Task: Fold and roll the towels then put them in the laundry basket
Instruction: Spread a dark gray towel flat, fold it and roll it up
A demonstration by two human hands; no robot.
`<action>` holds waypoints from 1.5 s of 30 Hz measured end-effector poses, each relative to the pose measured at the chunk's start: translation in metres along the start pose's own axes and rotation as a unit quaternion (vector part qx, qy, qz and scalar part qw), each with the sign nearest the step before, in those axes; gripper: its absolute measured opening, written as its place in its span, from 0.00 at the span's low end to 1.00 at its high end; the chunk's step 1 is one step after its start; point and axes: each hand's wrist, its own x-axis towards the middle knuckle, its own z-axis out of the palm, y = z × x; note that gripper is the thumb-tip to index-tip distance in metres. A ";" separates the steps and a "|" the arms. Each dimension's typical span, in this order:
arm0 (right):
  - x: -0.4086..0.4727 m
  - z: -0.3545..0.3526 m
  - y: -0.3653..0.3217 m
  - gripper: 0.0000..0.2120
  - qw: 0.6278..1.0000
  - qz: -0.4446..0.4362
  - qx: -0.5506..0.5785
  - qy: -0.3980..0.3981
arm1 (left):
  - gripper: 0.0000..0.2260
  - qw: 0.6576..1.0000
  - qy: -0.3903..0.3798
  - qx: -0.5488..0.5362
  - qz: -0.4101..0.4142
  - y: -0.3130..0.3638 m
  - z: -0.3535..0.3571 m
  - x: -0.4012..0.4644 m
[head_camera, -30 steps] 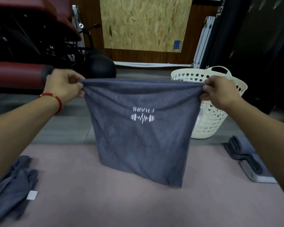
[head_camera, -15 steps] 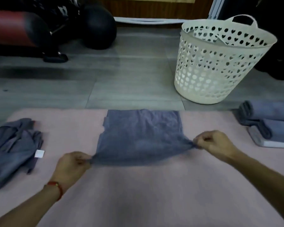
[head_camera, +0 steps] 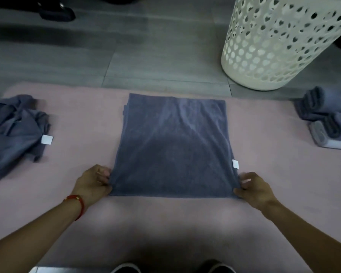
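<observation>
A grey folded towel lies flat in the middle of the pink mat, with a small white tag on its right edge. My left hand pinches its near left corner. My right hand pinches its near right corner. A white perforated laundry basket stands on the floor beyond the mat, at the upper right; its inside is out of view. A crumpled pile of grey towels sits at the mat's left edge. Rolled grey towels lie at the right edge.
The rolled towels rest partly on a flat white and grey object. Grey floor tiles stretch beyond the mat. A dark base of gym equipment stands at the upper left. My shoes show at the bottom edge.
The towel came down from hanging in the air to lying flat on the mat. Both hands pulled its near edge toward me and spread it. The view tilted downward.
</observation>
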 end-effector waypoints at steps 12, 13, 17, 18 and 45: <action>-0.029 -0.016 0.008 0.27 0.916 -0.039 -0.330 -0.226 | 0.29 0.936 -0.253 0.246 -0.004 -0.014 -0.019 -0.031; -0.015 -0.025 -0.004 0.27 0.912 -0.051 -0.341 -0.223 | 0.26 0.928 -0.252 0.275 0.006 0.006 -0.024 -0.019; 0.063 -0.052 -0.062 0.26 0.955 -0.069 -0.285 -0.047 | 0.34 0.947 -0.117 0.296 0.051 0.075 -0.031 0.058; 0.081 -0.055 -0.078 0.24 0.964 -0.079 -0.252 -0.008 | 0.32 0.955 -0.086 0.278 0.064 0.088 -0.029 0.078; 0.192 -0.035 -0.155 0.06 0.929 -0.094 0.353 0.051 | 0.05 0.962 0.110 -0.249 0.011 0.144 -0.019 0.220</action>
